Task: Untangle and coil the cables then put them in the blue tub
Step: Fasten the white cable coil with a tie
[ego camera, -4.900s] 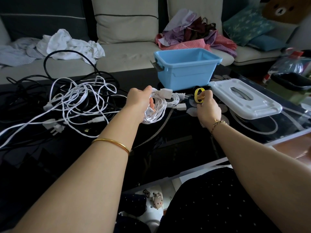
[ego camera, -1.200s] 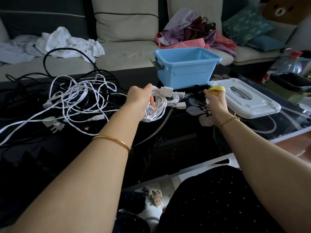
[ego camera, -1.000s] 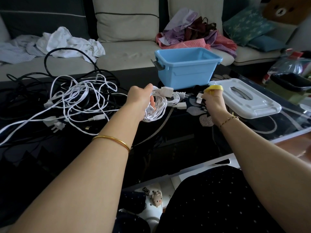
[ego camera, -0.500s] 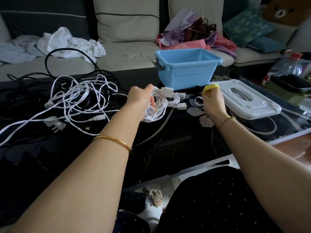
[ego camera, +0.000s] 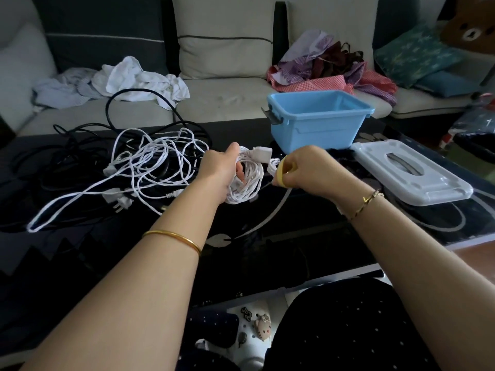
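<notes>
Now my left hand (ego camera: 217, 170) grips the coiled white cable (ego camera: 247, 184) and my right hand (ego camera: 310, 170) pinches a yellow band (ego camera: 280, 174) just beside it, so if my grip loosens the loops may spring open before reaching the blue tub (ego camera: 318, 129) at one o'clock.

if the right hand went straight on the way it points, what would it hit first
Likely the white cable coil in the left hand; the right hand points at it, though depth is unclear.
</notes>
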{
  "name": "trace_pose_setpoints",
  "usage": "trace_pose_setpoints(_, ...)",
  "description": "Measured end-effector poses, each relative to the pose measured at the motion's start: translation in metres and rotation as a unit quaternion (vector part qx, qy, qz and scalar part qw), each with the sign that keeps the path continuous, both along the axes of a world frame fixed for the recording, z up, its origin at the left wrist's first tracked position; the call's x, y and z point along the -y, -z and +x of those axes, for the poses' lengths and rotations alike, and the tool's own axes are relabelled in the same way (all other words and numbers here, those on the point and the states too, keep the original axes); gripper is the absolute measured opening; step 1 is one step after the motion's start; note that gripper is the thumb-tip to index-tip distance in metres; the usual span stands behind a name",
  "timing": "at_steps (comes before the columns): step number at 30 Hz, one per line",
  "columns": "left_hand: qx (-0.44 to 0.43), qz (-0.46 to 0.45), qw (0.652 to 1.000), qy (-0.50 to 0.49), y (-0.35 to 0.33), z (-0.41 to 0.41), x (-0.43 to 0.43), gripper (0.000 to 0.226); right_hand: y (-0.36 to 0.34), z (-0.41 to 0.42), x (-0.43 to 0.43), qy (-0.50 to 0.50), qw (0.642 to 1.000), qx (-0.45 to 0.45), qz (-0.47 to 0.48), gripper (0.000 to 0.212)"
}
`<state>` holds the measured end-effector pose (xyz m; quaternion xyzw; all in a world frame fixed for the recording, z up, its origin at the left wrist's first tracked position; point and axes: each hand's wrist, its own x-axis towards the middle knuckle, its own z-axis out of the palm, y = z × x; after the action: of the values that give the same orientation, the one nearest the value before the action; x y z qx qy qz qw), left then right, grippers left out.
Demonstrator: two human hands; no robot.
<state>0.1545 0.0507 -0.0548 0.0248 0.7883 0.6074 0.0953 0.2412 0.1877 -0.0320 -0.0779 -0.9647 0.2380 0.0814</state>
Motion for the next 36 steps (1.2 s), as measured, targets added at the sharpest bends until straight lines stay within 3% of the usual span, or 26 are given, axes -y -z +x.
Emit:
trace_pose_setpoints(6, -0.075, -0.044, 0.990, 0.110, -0.003, -0.003, 0.025, 0.052, -0.002, -0.018, 0.031, 0.032, 0.994, -0.101, -0.006, 0.009)
trace_pose_setpoints(10, -0.116, -0.006, 0.977, 0.179, -0.006, 0.001, 0.033, 0.028, 0.002, -0.032, 0.038, 0.094, 0.986, -0.141, 0.007, 0.010)
trace_pose_setpoints(18, -0.138, -0.026, 0.972, 0.189, -0.006, 0.005, 0.036, 0.010, -0.002, -0.032, 0.046, 0.004, 0.987, -0.159, 0.029, 0.011)
trace_pose_setpoints(21, -0.125, -0.026, 0.974, 0.189, -0.005, 0.003, 0.037, 0.016, -0.004, -0.029, 0.046, -0.010, 0.985, -0.169, -0.027, 0.012)
trace_pose_setpoints(24, -0.112, -0.032, 0.971, 0.210, -0.003, 0.003, 0.036, 0.016, -0.003, -0.031, 0.042, 0.000, 0.973, -0.185, -0.135, 0.007)
trace_pose_setpoints(26, -0.109, -0.048, 0.968, 0.221, -0.003, 0.004, 0.035, 0.014, -0.004, -0.031, 0.040, -0.019, 0.957, -0.172, -0.231, 0.020)
trace_pose_setpoints(28, -0.105, -0.058, 0.966, 0.231, -0.003, 0.004, 0.033, 0.016, -0.006, -0.028, 0.040, -0.051, 0.943, -0.141, -0.297, 0.019)
trace_pose_setpoints(32, -0.093, -0.061, 0.963, 0.247, -0.003, 0.006, 0.032, 0.014, -0.004, -0.025, 0.037, -0.105, 0.941, -0.086, -0.311, 0.013)
trace_pose_setpoints(36, -0.089, -0.071, 0.958, 0.263, -0.004, 0.006, 0.033, 0.010, -0.002, -0.028, 0.034, -0.052, 0.932, -0.132, -0.334, 0.005)
